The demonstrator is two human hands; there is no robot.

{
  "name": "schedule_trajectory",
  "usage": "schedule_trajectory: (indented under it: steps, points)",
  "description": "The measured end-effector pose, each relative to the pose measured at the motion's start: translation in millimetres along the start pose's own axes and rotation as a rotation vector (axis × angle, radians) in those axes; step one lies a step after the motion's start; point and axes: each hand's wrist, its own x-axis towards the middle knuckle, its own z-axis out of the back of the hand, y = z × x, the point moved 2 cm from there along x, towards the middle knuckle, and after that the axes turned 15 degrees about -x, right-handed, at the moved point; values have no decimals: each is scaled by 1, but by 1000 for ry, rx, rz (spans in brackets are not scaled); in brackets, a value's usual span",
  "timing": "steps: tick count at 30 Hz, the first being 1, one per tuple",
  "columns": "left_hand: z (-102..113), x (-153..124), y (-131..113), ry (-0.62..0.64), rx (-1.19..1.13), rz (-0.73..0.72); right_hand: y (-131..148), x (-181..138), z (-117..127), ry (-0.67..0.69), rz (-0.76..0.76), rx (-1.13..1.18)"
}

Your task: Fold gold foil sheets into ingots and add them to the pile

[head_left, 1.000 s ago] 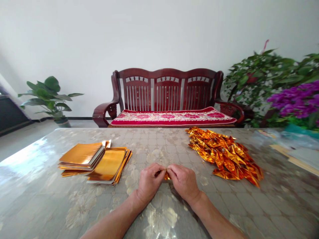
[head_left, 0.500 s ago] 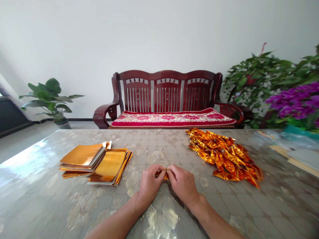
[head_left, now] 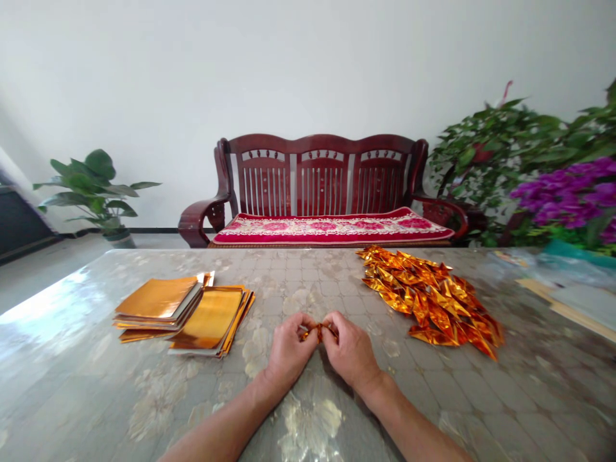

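Observation:
My left hand and my right hand meet at the middle of the marble-patterned table. Both pinch a small folded piece of gold foil paper between thumbs and fingertips; most of the piece is hidden by the fingers. To the left lie flat stacks of gold foil sheets. To the right of my hands spreads a heap of folded gold foil pieces.
A dark red wooden bench with a red floral cushion stands behind the table. A potted green plant is at the left wall. Leafy plants and purple flowers stand at the right. Papers and plastic lie on the table's far right.
My fingers have shifted on the foil piece, so a bit more of it shows between my hands. The view has moved slightly. The stacks and the heap are unchanged.

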Motion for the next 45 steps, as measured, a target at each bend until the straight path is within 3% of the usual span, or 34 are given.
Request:
schedule_trajectory:
  steps: [20,25,32,45]
  points:
    - [-2,0,2,14,-7,-8,6,-2,-4,-1,92,-11]
    - [-2,2,4,-3,8,-15,9,-1,-6,24,72,-15]
    - [0,5,3,-19,-60,103,2,4,-5,-11,-50,18]
    - [-1,5,7,-19,-161,83,6,0,-10,-71,-8,75]
